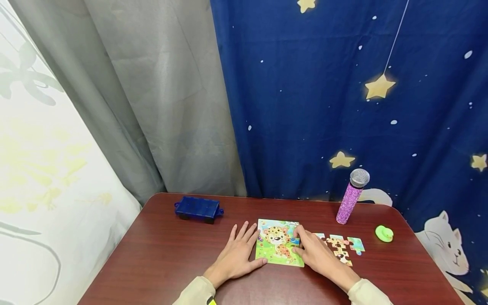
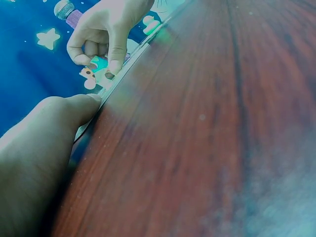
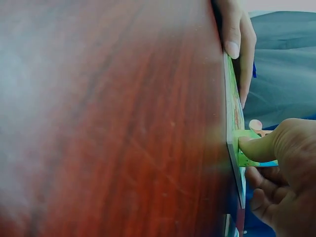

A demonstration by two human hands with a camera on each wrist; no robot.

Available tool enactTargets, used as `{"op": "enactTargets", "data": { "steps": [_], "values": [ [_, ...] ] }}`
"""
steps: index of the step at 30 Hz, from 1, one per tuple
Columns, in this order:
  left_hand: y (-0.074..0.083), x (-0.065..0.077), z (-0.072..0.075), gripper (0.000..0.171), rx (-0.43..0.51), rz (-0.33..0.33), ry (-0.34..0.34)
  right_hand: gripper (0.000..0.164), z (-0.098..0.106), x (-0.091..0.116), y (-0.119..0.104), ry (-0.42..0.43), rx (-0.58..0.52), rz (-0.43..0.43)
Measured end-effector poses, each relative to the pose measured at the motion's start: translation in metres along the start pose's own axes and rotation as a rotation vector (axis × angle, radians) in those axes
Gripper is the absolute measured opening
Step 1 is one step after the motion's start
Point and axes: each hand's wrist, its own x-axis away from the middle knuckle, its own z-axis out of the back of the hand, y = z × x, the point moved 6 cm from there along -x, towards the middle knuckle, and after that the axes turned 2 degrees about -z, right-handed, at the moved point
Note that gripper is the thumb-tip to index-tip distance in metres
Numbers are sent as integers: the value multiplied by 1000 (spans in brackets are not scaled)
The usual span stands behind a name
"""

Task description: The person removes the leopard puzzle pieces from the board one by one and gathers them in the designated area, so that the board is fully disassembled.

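A leopard-picture jigsaw board (image 1: 274, 256) lies on the dark red table in the head view. My left hand (image 1: 237, 257) rests on the table along the board's left side, fingers spread, its thumb at the near left corner. At the right part of the board, my right hand (image 1: 317, 253) pinches a puzzle piece (image 3: 245, 159) between thumb and fingers. The right wrist view shows this piece, green with a rounded knob, raised at an angle to the board. From the left wrist view, its other face shows teal and spotted patches.
Several loose puzzle pieces (image 1: 337, 242) lie right of the board, partly behind my right hand. A glittery purple microphone (image 1: 347, 205) stands at the back right, near a green toy duck (image 1: 384, 234). A blue toy wagon (image 1: 198, 207) sits at the back left. Curtains (image 1: 183, 106) hang behind the table.
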Motion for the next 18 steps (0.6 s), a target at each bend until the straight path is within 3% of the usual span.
{"op": "enactTargets", "data": {
  "steps": [10, 18],
  "values": [
    [0, 1, 1, 97, 5, -21, 29, 26, 5, 0, -4, 70, -30, 102],
    [1, 0, 2, 97, -4, -26, 26, 21, 8, -5, 7, 36, -152, 32]
  ]
}}
